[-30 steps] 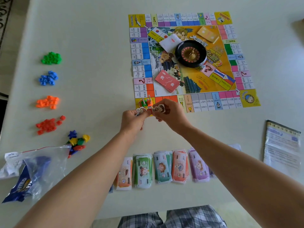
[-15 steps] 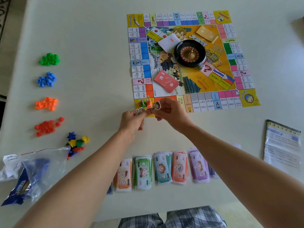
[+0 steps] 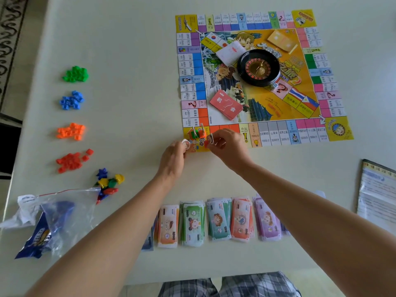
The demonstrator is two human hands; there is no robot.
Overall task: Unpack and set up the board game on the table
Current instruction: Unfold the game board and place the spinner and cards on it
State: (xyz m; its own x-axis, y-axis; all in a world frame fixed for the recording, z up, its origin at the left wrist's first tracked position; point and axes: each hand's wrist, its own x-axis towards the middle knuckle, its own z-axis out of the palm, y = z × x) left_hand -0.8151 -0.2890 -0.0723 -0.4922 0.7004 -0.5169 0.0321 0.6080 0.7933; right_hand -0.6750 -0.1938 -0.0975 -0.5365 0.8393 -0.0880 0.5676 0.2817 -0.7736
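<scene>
**Head view.** The board [image 3: 276, 133] lay flat on the far right part of the table [image 3: 128, 61]. On its near left corner square stood two upright figures, the green-based figure [image 3: 195, 133] and the orange-based figure [image 3: 202, 131].

The left hand [image 3: 172, 159] pinched a small card figure [image 3: 186, 143] just off that corner. Whether this figure had a base could not be told. The right hand [image 3: 230, 148] pinched the red-based figure [image 3: 208, 141] over the same square. The hands were near each other but apart.

**Handling, as judged.** The figures appeared to be thin card in small plastic bases. They would be very light, easily bent and easily toppled. They are best taken at the base or low on the edges, and set down straight.

**Count.**
- One roulette wheel [image 3: 258, 68] sat at the board's centre.
- Three card decks lay on the board: the red deck [image 3: 226, 105], the white deck [image 3: 230, 52] and the yellow deck [image 3: 281, 40].
- Four piles of small blocks ran along the left, far to near: the green pile [image 3: 76, 74], blue pile [image 3: 71, 100], orange pile [image 3: 71, 131] and red pile [image 3: 72, 160].
- One mixed heap of tokens [image 3: 109, 182] lay just beside one plastic bag [image 3: 55, 219] at the near left.
- Five money stacks [image 3: 218, 221] were in sight along the near edge. Others were partly hidden by the arms, so their number could not be determined.
- One leaflet [image 3: 377, 202] lay at the right.
</scene>
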